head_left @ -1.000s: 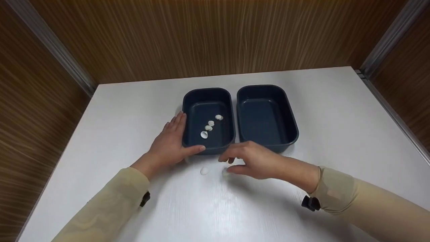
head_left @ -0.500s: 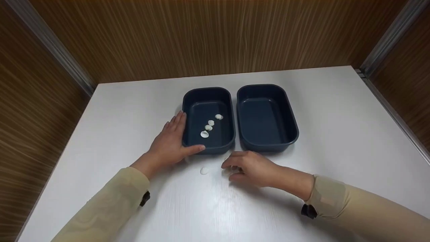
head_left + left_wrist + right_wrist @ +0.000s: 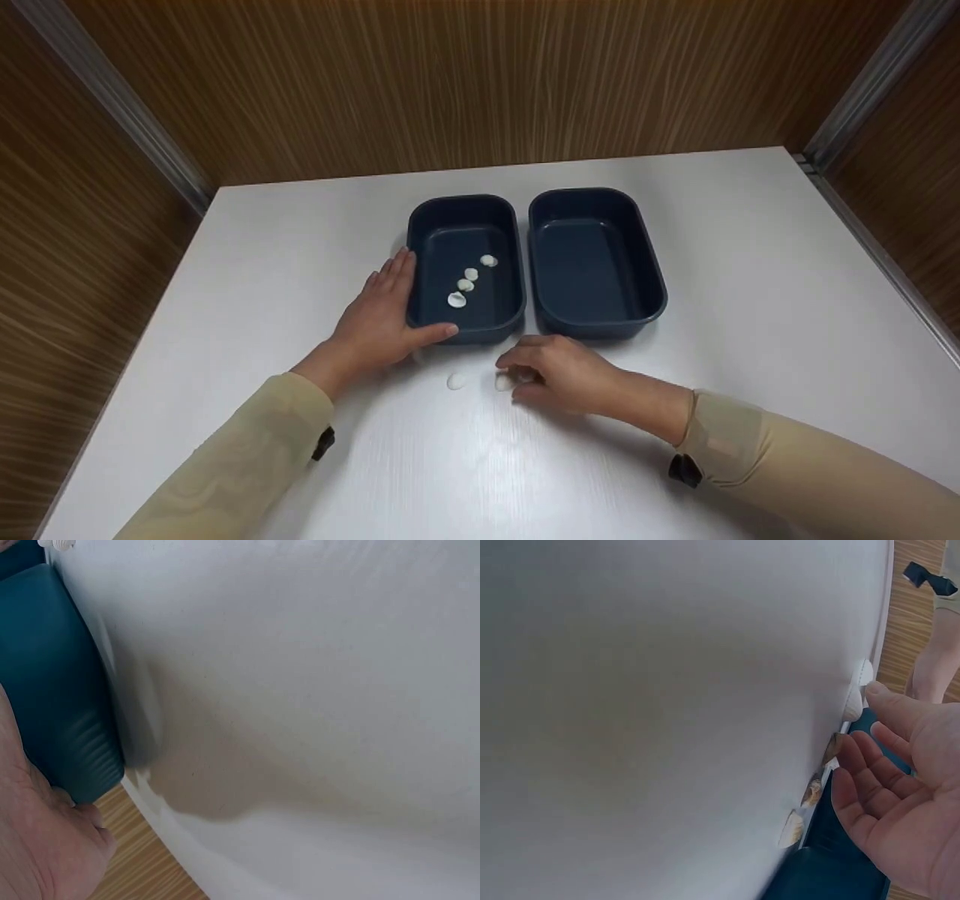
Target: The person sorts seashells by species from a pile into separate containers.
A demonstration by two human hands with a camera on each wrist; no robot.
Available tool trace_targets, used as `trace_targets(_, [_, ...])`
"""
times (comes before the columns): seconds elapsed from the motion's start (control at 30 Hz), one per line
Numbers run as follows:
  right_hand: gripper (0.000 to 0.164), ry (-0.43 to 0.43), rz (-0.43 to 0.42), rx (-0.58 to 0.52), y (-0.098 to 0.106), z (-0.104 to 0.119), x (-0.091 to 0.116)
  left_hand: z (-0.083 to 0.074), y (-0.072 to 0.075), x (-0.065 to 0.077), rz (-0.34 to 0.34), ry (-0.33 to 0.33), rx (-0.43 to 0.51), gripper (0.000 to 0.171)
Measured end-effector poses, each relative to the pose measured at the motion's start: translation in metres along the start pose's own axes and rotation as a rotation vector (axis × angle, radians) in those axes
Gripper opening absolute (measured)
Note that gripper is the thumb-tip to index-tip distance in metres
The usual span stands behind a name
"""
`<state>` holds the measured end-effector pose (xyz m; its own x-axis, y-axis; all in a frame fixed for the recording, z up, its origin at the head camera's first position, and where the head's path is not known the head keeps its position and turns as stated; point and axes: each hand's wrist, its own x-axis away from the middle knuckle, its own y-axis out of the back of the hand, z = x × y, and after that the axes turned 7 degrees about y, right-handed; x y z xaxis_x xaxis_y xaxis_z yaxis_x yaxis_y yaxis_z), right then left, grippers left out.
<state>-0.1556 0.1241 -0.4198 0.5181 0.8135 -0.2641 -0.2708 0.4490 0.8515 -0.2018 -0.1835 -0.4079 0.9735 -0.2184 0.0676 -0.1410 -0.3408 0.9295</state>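
My left hand point(image 3: 375, 322) rests against the left dark blue tray point(image 3: 442, 251), straight fingers along its side and thumb over the front corner. Several pale seashells point(image 3: 466, 286) lie in a slanting row inside. My right hand point(image 3: 566, 375) is low over the table in front of the trays, fingers bent, thumb apart from them. One whitish seashell point(image 3: 504, 382) shows by its fingertips, another seashell point(image 3: 456, 381) farther left. In the right wrist view a brown seashell point(image 3: 832, 748) is at the fingertips, with a patterned seashell point(image 3: 811, 793) and a white seashell point(image 3: 791, 829) close by.
A second dark blue tray point(image 3: 585, 262) stands right of the first, with a narrow gap between them. Both are on a white table point(image 3: 750, 300). Wood-grain panels point(image 3: 480, 82) rise behind the table and at its sides.
My right hand has drawn back slightly from the trays, toward me, and lowered over the seashells on the table. My left hand and both trays have stayed put.
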Motion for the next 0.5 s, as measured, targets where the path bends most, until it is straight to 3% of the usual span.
trace_targets(0.5, [0.029, 0.033, -0.017, 0.011, -0.0081, -0.0048, -0.0005, -0.0015, 0.0017, 0.0008, 0.003, 0.007, 0.003, 0.13])
